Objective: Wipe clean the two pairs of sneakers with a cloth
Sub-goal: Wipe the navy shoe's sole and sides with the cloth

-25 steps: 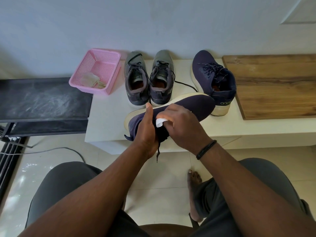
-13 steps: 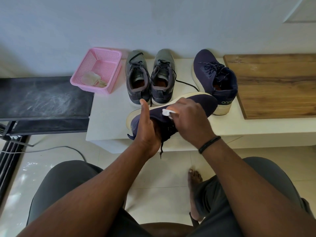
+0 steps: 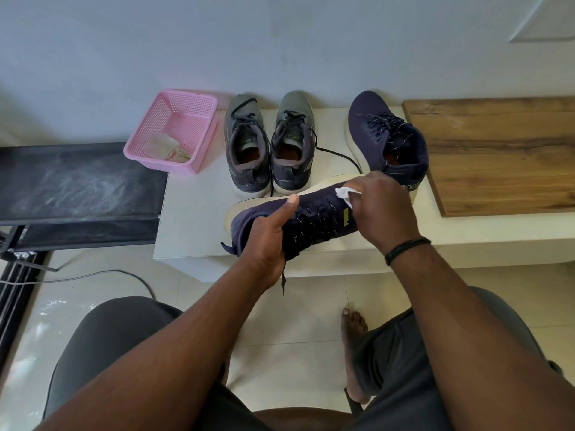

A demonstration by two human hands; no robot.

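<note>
Sliding forward along the upper, my right hand [image 3: 381, 209] has carried the white cloth [image 3: 346, 194] from near the collar up toward the toe of the navy sneaker [image 3: 314, 213]. Fingers bunched around that cloth, pressing it onto the knit. My left hand [image 3: 267, 241] grips the heel end, thumb up along the side, sneaker tipped on its side above the white bench [image 3: 193, 219]. Its mate [image 3: 385, 135] and the grey pair [image 3: 269, 144] stand behind, beside the pink basket [image 3: 174, 119].

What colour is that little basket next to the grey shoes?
The basket is pink, with a mesh of small holes; the head view shows it clearly.
</note>
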